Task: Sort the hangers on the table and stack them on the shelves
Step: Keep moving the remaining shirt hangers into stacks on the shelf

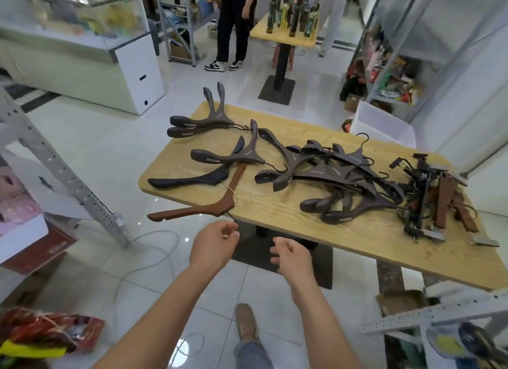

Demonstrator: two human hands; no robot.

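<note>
Holds nothing in either hand: left hand (pixel 213 245) and right hand (pixel 292 256) loosely curled at lower centre of the frame, just short of the table (pixel 277 206) edge. Just above the left hand, a reddish-brown hanger (pixel 192 210) overhanging that edge. Mid-frame on the tabletop, dark hangers (pixel 330 176) heaped; at right, clip hangers (pixel 434 198) piled.

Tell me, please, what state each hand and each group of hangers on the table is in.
Left hand, loosely curled, empty.
Right hand, loosely curled, empty.
Reddish wooden hanger, flat, overhanging the table edge.
Black hanger, flat, near the left edge.
Dark hanger pile, tangled.
Clip hangers, heaped, unsorted.
</note>
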